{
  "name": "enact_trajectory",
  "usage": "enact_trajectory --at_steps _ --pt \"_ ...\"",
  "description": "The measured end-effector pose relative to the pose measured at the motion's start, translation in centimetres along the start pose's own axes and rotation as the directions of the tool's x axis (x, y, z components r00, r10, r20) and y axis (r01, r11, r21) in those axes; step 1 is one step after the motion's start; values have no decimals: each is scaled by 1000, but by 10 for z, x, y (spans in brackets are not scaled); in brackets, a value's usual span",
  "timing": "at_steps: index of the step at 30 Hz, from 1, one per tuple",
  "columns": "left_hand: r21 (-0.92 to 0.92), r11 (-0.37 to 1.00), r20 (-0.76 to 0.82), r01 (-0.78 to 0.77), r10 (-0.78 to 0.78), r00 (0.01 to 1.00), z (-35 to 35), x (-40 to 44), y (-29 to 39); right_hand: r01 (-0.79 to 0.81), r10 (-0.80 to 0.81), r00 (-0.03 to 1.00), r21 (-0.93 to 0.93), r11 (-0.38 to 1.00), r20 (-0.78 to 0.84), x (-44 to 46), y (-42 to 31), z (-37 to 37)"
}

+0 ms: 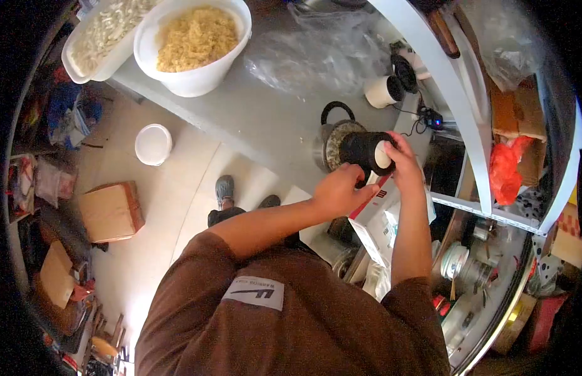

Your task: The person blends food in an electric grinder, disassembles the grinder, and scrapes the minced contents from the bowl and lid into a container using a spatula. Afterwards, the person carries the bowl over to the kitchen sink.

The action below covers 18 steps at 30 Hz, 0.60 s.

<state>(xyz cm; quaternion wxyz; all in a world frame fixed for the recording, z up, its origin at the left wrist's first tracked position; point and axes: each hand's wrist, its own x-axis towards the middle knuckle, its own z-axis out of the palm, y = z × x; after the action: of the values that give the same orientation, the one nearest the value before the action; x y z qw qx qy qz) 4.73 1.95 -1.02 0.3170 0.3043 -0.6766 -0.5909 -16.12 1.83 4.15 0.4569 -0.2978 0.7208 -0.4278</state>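
Over the right end of the grey counter, a black cylindrical object (360, 148) with a pale round end lies between my hands. My right hand (400, 158) is wrapped round its pale end. The fingers of my left hand (346, 188) are pressed together at its lower edge, by a black part that could be a handle. Directly beyond it stands a round metal container (321, 145) with pale, grainy contents and a black loop handle (338, 111). The black object covers part of the container's opening.
A white tub of yellow shreds (189, 81) and a tray of pale pieces (81, 69) stand at the counter's left. Clear plastic bags (316, 53), a cream cup (380, 93) and a cable lie beyond my hands. White shelving curves along the right.
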Motion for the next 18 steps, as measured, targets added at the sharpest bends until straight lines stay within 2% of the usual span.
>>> enact_trajectory --at_steps 2,3,5,7,9,11,18 --pt "13 992 23 124 -124 992 -2 7 5 -5 5 1000 -36 999 -1 2 3 -2" --pt "14 992 23 128 -128 991 1 9 0 5 -6 1000 -66 998 -22 2 4 -2" --pt "27 999 -4 43 -43 999 11 9 -13 7 -11 999 -100 995 -43 4 7 -5" --pt "29 997 19 75 -75 997 10 10 -7 46 -51 998 -189 981 -22 7 10 -9" --pt "32 994 38 102 -103 994 6 13 -4 24 -27 1000 -169 985 -14 6 10 -8" --pt "62 990 125 128 -135 983 5 13 -2 0 -1 1000 -151 989 -7 3 5 -4" --pt "22 995 111 96 -98 989 24 12 -15 -7 8 1000 -97 995 5 -3 -2 4"
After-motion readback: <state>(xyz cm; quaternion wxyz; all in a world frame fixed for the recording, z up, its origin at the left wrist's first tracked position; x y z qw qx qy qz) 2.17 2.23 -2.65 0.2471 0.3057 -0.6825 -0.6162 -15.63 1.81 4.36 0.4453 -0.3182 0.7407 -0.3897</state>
